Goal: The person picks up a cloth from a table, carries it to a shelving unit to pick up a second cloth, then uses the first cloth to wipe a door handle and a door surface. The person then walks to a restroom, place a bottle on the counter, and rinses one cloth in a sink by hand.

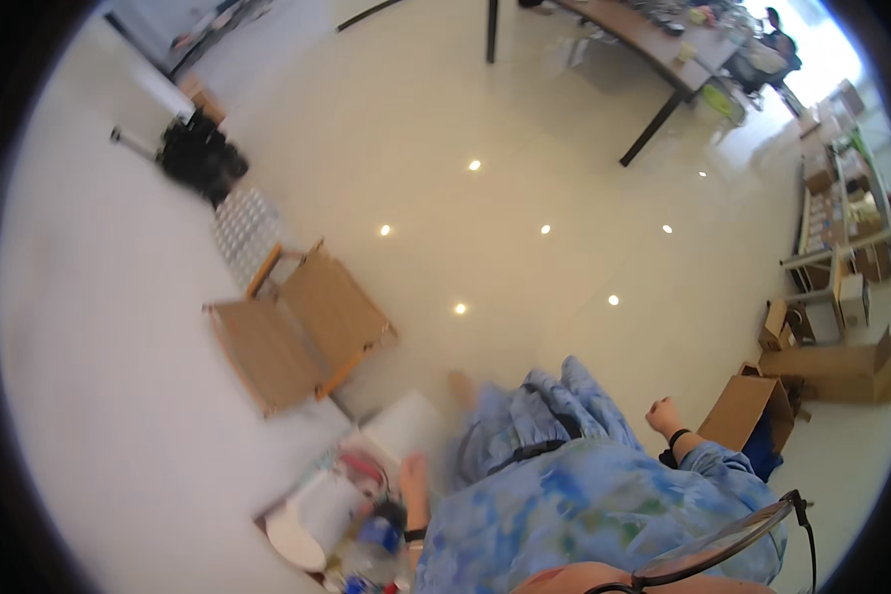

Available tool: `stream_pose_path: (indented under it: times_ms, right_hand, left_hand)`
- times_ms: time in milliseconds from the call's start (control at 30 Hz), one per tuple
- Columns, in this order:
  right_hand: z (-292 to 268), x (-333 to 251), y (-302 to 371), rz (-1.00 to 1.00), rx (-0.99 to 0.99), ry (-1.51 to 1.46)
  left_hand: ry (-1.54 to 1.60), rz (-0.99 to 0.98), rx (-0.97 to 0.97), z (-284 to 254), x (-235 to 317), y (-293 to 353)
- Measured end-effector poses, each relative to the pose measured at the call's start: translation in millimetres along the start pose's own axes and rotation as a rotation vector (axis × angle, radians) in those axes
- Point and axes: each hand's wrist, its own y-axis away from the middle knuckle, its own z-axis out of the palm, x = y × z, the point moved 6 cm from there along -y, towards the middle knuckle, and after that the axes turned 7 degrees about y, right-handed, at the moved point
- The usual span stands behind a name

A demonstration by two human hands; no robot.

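Observation:
My left hand (413, 477) hangs low beside a small cluttered surface and is smeared by motion; its fingers cannot be made out, and whether it touches anything there is unclear. Closest to it are a white rounded object (319, 517), a clear bottle with a blue label (376, 535) and something red (362, 463). On the other side, my right hand (663, 415) is held out from my body with its fingers curled in, and nothing shows in them. Past it stands an open cardboard box (747, 408) with dark blue cloth in it.
A brown folding chair (302, 332) stands ahead on the left, with a grey bumpy sheet (247, 235) and a black bulky item (200, 156) behind it. Far ahead is a long table (614, 20). Shelves (830, 223) and more cartons (832, 371) line the right.

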Motion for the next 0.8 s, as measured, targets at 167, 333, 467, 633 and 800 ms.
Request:
stream_pose_path:
  times_ms: [167, 333, 467, 633, 800]
  right_hand:
    - [-12, -31, -12, 0.048, 0.062, -0.179]
    - [-51, 4, -43, 0.195, 0.054, -0.306]
    - [-105, 30, -96, 0.354, 0.218, -0.388]
    - [-240, 78, -237, 0.247, 0.374, -0.286]
    - [-459, 58, -373, 0.07, 0.685, -0.29]
  left_hand:
    - [-0.22, 0.071, -0.151, 34, 53, -82]
    - [-0.374, 0.035, -0.251, 101, 133, -144]
    - [-0.652, 0.187, -0.312, 171, 194, -226]
    - [-0.732, 0.385, -0.301, 314, 322, -266]
    - [-0.793, 0.595, -0.336, 412, 370, -319]
